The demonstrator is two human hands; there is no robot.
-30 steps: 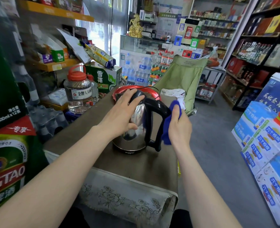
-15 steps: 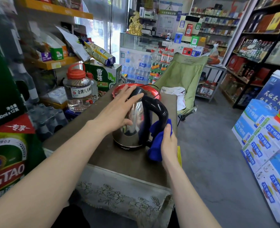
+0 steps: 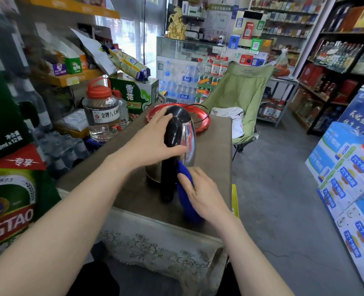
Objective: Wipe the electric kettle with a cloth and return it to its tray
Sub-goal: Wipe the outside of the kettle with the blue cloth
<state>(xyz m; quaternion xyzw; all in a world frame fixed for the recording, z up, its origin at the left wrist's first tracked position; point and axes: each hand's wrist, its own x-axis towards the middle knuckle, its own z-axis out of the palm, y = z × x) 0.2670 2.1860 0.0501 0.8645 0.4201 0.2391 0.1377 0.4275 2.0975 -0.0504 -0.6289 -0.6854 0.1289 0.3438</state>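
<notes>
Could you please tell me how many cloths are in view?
2. A blue cloth is held by the right hand against the steel electric kettle; a crumpled white cloth lies on the green folding chair. Others may be hidden.

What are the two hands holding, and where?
The left hand grips the kettle at its top, thumb across the black handle. The right hand holds the bunched blue cloth against the kettle's lower side.
</notes>
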